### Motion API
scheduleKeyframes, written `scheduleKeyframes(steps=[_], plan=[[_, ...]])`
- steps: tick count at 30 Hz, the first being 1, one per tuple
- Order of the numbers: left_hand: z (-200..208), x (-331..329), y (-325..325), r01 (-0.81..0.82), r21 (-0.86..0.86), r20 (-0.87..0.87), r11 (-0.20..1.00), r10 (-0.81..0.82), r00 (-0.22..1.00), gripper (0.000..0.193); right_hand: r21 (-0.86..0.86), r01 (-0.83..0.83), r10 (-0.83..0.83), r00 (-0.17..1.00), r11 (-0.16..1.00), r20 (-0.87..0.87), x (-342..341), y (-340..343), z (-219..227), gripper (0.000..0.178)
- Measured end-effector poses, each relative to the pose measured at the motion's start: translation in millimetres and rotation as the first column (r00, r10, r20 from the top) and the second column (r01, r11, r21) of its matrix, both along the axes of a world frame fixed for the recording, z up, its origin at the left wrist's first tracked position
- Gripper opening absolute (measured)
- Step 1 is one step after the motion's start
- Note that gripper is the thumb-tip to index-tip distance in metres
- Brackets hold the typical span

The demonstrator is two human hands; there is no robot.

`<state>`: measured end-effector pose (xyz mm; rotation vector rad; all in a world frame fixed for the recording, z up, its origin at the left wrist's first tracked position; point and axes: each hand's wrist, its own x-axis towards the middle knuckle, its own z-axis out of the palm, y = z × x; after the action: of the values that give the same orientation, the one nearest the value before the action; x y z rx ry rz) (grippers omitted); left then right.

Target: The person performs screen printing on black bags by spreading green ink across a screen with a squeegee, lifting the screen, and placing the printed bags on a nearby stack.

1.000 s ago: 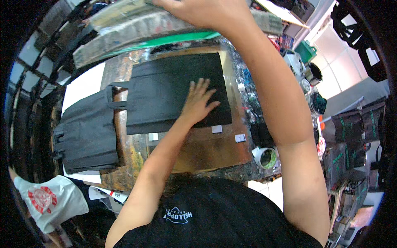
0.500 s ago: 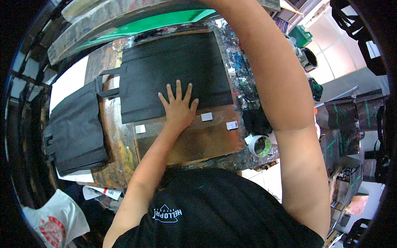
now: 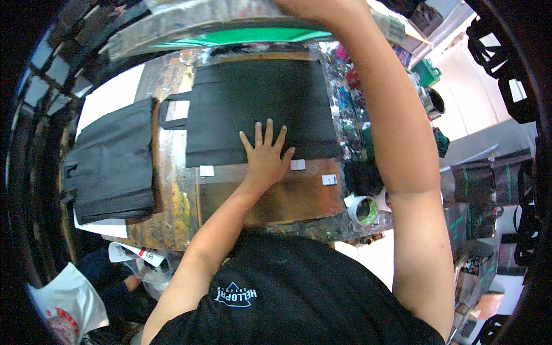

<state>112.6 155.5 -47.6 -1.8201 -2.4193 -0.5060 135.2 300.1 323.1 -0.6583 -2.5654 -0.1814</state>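
A black fabric tote bag (image 3: pixel 259 98) lies flat on a brown board (image 3: pixel 270 201), its handle (image 3: pixel 172 112) out to the left. My left hand (image 3: pixel 267 158) rests palm down on the bag's near part, fingers spread and holding nothing. Small white tabs (image 3: pixel 297 165) sit along the bag's near edge. My right arm stretches far forward, and my right hand (image 3: pixel 322 8) is at the top edge of the picture, by the pale frame (image 3: pixel 230 18) above the green screen (image 3: pixel 241 36). Its fingers are out of sight, so their grip is hidden.
A stack of black bags (image 3: pixel 115 161) lies on white sheets at left. Right of the board stand a green-stained tub (image 3: pixel 363 210) and a dark cloth (image 3: pixel 363 175). Another person's hand (image 3: pixel 132 282) shows at lower left. Printed black bags (image 3: pixel 468 184) hang at far right.
The whole view has shifted slightly. The bag's handle now lies apart from the stack, where they overlapped before. My left hand stays spread on the bag; my right arm still reaches forward.
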Motion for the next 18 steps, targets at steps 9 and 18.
scheduleKeyframes(steps=[9,18], plan=[[171,-141,-82,-0.453,0.648,0.761,0.612,-0.49,0.426,0.11,0.302,-0.033,0.112,0.962,0.953,-0.249,15,-6,-64,0.053],[45,-113,-161,-0.525,0.324,0.873,0.787,-0.034,0.487,0.08,-0.112,-0.051,0.074,0.974,0.992,0.216,68,-59,-193,0.06]])
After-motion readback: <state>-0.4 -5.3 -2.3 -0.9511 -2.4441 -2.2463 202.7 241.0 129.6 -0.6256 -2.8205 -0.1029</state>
